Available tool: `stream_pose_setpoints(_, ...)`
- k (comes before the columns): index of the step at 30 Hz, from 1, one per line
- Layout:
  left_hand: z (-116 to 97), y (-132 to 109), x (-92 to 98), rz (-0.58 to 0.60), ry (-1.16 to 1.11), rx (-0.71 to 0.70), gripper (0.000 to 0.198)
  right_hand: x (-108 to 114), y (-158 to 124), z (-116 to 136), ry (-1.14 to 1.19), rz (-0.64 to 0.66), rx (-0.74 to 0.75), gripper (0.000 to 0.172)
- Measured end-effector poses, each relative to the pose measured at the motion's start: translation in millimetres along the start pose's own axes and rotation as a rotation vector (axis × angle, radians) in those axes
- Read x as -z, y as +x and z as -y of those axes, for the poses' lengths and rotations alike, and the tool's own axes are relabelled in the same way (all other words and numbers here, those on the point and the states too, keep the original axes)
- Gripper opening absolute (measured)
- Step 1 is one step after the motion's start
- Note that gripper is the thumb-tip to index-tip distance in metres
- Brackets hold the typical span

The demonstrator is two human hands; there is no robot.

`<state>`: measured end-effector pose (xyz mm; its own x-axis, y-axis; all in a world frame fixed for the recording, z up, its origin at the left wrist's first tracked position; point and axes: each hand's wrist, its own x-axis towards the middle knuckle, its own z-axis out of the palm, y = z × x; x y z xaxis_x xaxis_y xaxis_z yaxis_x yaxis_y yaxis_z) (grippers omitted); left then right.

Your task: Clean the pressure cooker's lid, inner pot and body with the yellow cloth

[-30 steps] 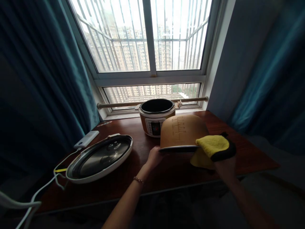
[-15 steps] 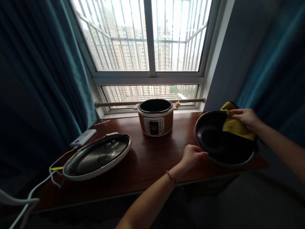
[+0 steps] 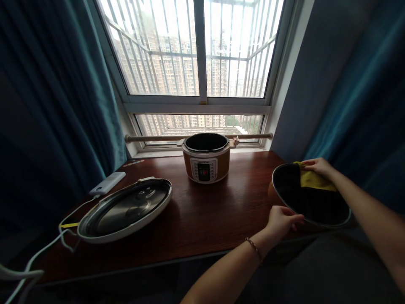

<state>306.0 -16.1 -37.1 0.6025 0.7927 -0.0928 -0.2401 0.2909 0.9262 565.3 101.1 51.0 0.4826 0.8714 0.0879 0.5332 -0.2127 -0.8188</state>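
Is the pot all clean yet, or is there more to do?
Not finished. Done: the lid lies off on the table, and the pot is out of the cooker. In hand: the left hand grips the pot's rim while the right hand presses a yellow cloth inside it. Left, probably: the pot is not in the cooker, and the lid is not on.

The cooker [image 3: 206, 158] stands in the middle at the back of the table [image 3: 202, 213], just before the window [image 3: 199, 55]. The lid [image 3: 125, 209] lies on the table, to the left and nearer. The pot [image 3: 311, 202] is at the table's right end, with the cloth [image 3: 314, 180] in it. The left hand [image 3: 281, 219] holds its near rim; the right hand [image 3: 318, 165] holds the cloth at the far rim.
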Motion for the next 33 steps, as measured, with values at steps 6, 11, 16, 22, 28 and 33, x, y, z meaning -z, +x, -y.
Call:
stream_pose_setpoints(6, -5, -1, -1.7, 0.089, -0.062, 0.057, 0.033, -6, 15, -10, 0.084, 0.074, -0.117, 0.027)
stream_pose_setpoints(11, -7, -3, -1.7, 0.137, -0.092, 0.035, 0.03, -11, 22, -15, 0.11, 0.073, -0.141, 0.026)
stream_pose_setpoints(16, -9, -4, -2.2, 0.188, -0.098, 0.033, 0.034, -18, 28, -19, 0.107, 0.075, -0.143, 0.028)
stream_pose_setpoints(22, -7, 0, 1.3, 0.232, -0.039, 0.054, 0.041, -26, 33, -22, 0.068, 0.108, -0.122, 0.028)
stream_pose_setpoints(28, -2, 4, 4.7, 0.258, -0.003, 0.055, 0.041, -35, 41, -29, -0.002, 0.158, -0.061, 0.031)
stream_pose_setpoints(33, 0, 7, 5.6, 0.291, -0.032, 0.048, 0.038, -42, 43, -33, -0.114, 0.116, 0.031, 0.03)
